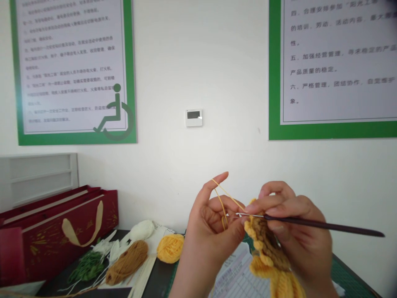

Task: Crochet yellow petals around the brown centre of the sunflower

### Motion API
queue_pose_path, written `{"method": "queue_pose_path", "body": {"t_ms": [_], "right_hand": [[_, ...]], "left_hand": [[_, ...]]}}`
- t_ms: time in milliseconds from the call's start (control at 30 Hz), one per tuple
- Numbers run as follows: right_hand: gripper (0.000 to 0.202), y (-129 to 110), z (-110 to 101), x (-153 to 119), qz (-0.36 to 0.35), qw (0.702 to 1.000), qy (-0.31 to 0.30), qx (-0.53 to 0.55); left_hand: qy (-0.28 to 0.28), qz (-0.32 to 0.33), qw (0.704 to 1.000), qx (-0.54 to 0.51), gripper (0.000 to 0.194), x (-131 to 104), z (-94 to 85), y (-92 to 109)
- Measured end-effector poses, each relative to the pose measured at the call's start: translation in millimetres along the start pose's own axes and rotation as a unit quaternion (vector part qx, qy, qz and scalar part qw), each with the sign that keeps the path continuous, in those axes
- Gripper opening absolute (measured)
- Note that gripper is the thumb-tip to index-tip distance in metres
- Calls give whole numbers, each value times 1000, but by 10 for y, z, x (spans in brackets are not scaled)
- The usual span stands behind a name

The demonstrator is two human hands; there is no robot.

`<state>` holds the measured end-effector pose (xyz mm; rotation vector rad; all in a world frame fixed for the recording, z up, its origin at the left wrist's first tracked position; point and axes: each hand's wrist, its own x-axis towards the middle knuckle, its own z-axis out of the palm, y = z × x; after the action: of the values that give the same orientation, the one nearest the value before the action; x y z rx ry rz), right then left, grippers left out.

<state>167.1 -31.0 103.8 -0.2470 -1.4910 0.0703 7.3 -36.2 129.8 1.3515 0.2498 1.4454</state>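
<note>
Between my hands hangs a crocheted piece (269, 248) in brown and yellow, with a bobbly yellow edge. My left hand (214, 231) pinches its upper edge with thumb and fingertips, while yellow yarn (229, 193) runs over the raised index finger. My right hand (297, 223) grips a crochet hook (328, 226) with a dark handle, held nearly level. The hook's thin metal tip points left and lies at the piece's top edge, close to my left fingertips. Part of the piece is hidden behind my right fingers.
On the dark table at left lie a yellow yarn ball (170, 248), a brown skein (127, 262), green yarn (87, 265) and white yarn (142, 230). Dark red gift bags (71, 231) stand behind them. A printed sheet (234, 273) lies on a green mat (350, 275) beneath my hands.
</note>
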Motion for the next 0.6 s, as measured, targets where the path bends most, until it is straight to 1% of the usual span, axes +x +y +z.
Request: {"method": "queue_pose_path", "body": {"t_ms": [100, 200, 267, 333, 433, 533, 600], "right_hand": [[15, -4, 40, -16, -14, 999, -6, -43], [22, -28, 96, -32, -6, 998, 2, -67], [19, -65, 141, -39, 14, 996, 25, -83], [12, -119, 181, -42, 43, 991, 50, -117], [1, -213, 219, -39, 97, 977, 77, -176], [5, -257, 246, -34, 142, 971, 97, -163], [3, -235, 264, -28, 144, 976, 105, -124]], "left_hand": [[27, 33, 998, 42, 72, -17, 27, -39], [78, 69, 989, 106, 67, -39, 71, -86], [122, 96, 976, 155, 65, -54, 115, -117], [158, 124, 960, 197, 62, -63, 166, -160], [194, 154, 939, 239, 63, -68, 244, -261], [218, 172, 925, 261, 57, -72, 306, -352], [222, 175, 928, 244, 53, -76, 323, -358]]}}
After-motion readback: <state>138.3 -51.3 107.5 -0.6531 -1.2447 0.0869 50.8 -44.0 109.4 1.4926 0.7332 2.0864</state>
